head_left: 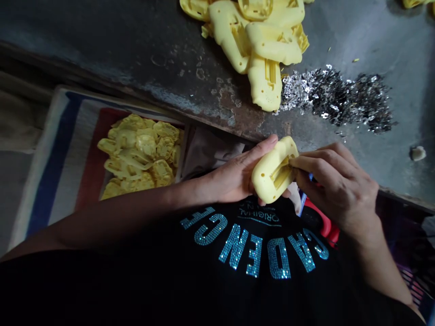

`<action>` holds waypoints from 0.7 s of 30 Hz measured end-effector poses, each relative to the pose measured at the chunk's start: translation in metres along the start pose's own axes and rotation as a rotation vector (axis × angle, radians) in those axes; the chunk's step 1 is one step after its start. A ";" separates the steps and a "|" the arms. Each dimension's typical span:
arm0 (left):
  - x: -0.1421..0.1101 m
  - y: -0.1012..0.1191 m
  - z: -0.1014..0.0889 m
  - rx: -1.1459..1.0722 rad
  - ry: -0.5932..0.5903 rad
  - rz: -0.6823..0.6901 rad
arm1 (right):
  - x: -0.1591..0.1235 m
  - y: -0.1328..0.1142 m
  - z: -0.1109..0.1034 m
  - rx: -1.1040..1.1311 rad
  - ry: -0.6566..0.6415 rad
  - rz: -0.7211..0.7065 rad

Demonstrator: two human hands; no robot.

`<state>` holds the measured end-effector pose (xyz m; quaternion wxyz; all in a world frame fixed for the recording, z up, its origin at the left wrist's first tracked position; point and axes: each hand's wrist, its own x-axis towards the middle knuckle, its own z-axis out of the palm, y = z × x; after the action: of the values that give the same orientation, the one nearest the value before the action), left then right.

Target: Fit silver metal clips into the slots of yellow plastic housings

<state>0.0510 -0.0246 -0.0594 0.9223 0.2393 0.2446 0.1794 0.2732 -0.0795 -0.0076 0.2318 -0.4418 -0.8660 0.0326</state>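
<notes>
A yellow plastic housing (267,181) with a long slot and small holes in its face rests in my left hand (238,174), whose thumb and fingers wrap its left side. My right hand (335,183) is closed in a pinch at the slot's upper right end, fingertips touching the housing. Whatever lies between those fingertips is too small or hidden to make out. Just beyond my hands, on the grey worktable (163,50), lies a heap of similar yellow housings (272,43). Beside it is a pile of small shiny metal pieces (340,95).
Left of my arm stands a container lined with striped cloth (61,167), holding many yellow plastic parts (142,151). The table's edge runs diagonally just past my hands. A small whitish lump (418,153) sits at the right. Something red (322,222) shows below my right hand.
</notes>
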 end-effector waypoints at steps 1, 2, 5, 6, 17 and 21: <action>0.000 0.000 0.000 0.002 -0.003 -0.002 | -0.001 0.000 0.000 0.011 0.015 0.008; 0.000 0.000 0.000 0.003 -0.007 -0.002 | -0.002 -0.001 0.001 0.027 0.028 0.016; -0.001 0.002 0.001 -0.005 -0.024 0.006 | -0.006 -0.003 0.002 0.097 0.071 0.071; -0.001 0.002 0.002 -0.002 -0.028 0.012 | -0.008 -0.003 0.002 0.120 0.101 0.111; -0.013 -0.004 0.009 0.304 0.111 0.292 | -0.013 0.011 0.019 0.488 0.082 0.434; -0.024 0.003 0.008 0.354 0.035 0.310 | -0.019 0.002 0.029 0.518 0.189 0.422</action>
<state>0.0349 -0.0360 -0.0428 0.8231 0.4289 0.2484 0.2773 0.2718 -0.0883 -0.0414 0.4034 -0.5387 -0.6934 0.2574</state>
